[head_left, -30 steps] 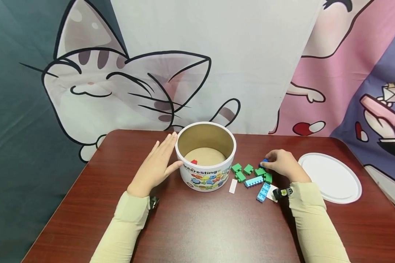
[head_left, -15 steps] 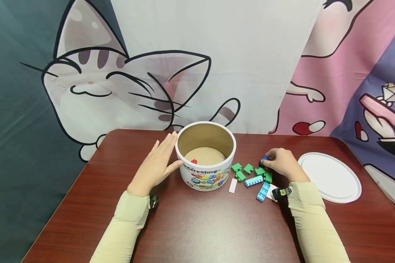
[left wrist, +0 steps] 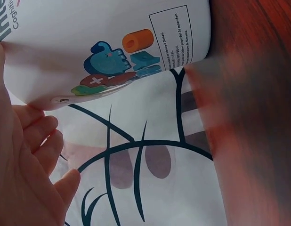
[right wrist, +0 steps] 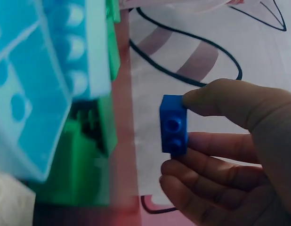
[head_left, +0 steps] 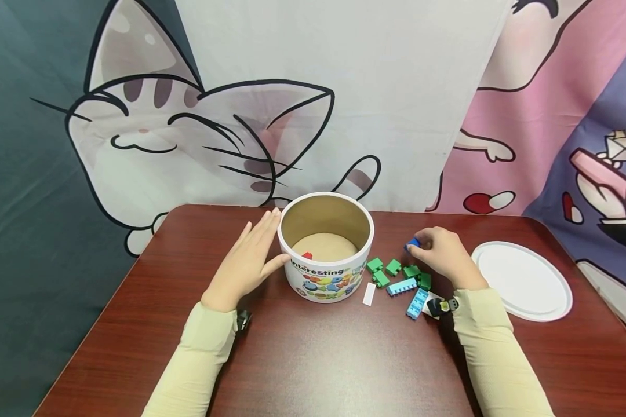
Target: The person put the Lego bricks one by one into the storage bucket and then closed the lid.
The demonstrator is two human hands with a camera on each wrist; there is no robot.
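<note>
Between thumb and fingers my right hand (head_left: 445, 255) pinches a dark blue toy brick (right wrist: 173, 124), held just behind the pile. Its studs face the right wrist camera. My left hand (head_left: 244, 267) lies with straight fingers along the left side of a round white tub (head_left: 326, 285), fingertips and thumb at its wall. Inside the tub, a bit of a red piece (head_left: 307, 255) shows past the near rim. Right of the tub lie several green bricks (head_left: 380, 279) and two light blue bricks (head_left: 401, 287), one of them near my right wrist.
A white oval lid (head_left: 521, 281) lies on the brown table (head_left: 313, 359) to the right of my right hand. One small white piece (head_left: 368, 294) is in front of the tub's right side; another white piece (head_left: 432, 305) is partly hidden by the wrist camera. A printed cloth hangs behind.
My right hand has lifted the dark blue brick and moved it slightly back and left, away from the green bricks. The left hand stays at the tub.
</note>
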